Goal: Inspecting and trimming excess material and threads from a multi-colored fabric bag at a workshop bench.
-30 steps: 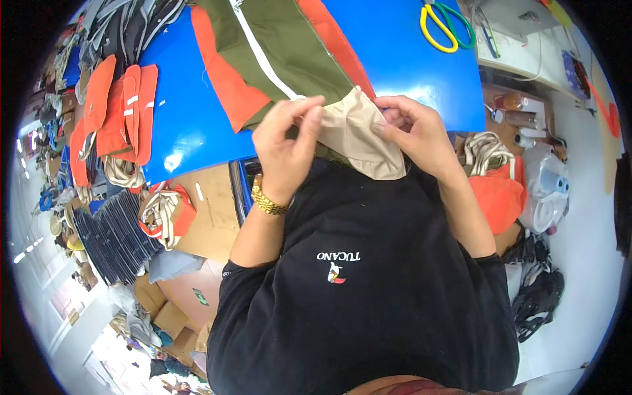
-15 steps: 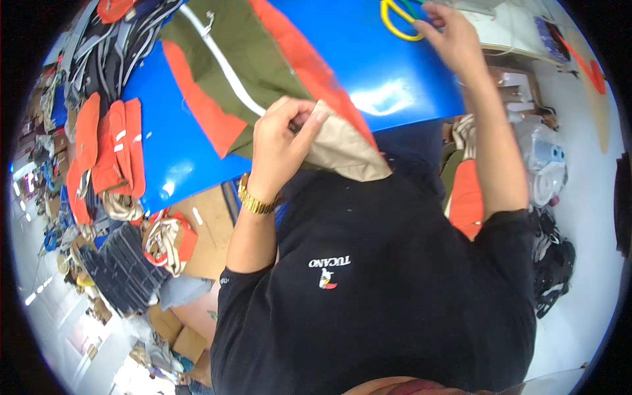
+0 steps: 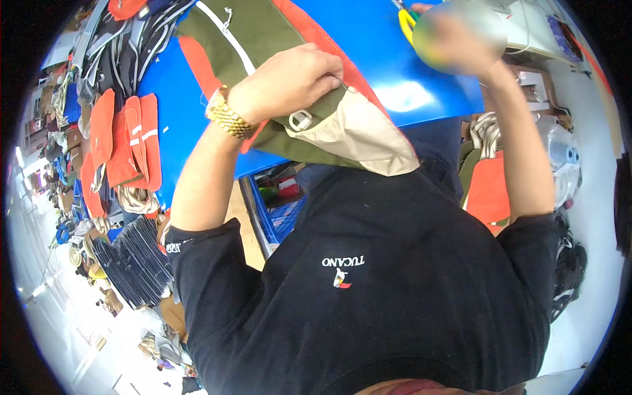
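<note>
Two hands point(image 3: 286, 82) point(image 3: 454, 38) and one pair of scissors point(image 3: 407, 26) show

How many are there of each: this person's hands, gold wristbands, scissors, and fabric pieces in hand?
Hands: 2, left hand and right hand (blurred)
Gold wristband: 1
Scissors, partly hidden: 1
Olive, orange and cream fabric piece: 1
Total: 5

I'm in a cluttered textile workshop. Orange fabric pieces point(image 3: 135, 148), bundled pale straps point(image 3: 486, 130) and stacked dark panels point(image 3: 131, 271) crowd around my blue-topped worktable point(image 3: 372, 66).
</note>
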`<state>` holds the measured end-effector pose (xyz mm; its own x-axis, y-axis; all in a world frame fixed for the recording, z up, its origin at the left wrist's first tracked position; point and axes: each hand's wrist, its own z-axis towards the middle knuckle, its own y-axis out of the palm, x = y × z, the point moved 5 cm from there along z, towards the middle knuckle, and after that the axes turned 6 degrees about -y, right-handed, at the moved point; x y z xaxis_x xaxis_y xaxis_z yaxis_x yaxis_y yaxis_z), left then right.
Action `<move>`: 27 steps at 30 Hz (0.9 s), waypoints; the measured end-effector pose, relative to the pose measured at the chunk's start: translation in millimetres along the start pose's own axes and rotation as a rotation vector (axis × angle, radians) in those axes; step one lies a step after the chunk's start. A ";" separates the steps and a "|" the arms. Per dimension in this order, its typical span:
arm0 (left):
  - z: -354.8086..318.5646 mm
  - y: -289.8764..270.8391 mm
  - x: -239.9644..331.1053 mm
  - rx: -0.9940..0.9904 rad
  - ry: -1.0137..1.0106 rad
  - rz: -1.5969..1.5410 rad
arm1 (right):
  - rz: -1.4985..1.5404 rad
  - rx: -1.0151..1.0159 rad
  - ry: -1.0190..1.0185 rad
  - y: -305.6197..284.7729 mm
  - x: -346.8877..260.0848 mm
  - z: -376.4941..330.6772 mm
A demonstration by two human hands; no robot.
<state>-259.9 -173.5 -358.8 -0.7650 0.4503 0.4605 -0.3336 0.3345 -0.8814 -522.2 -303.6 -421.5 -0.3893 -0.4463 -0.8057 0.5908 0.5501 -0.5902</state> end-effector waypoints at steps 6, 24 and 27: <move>8.6 -13.7 10.3 -0.060 -0.039 -0.241 | 0.508 0.217 0.001 74.7 -103.5 -72.7; -20.0 10.1 9.5 -0.035 -0.288 -0.890 | -0.066 0.154 -0.287 48.8 -125.0 -106.9; -20.6 9.9 13.6 -0.057 -0.241 -0.879 | -0.117 -0.082 -0.150 41.4 -124.1 -114.3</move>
<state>-262.2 -147.0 -359.0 -0.3451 -0.1690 0.9232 -0.8278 0.5184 -0.2145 -530.2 -144.8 -351.5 -0.3387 -0.6077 -0.7183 0.4859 0.5408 -0.6866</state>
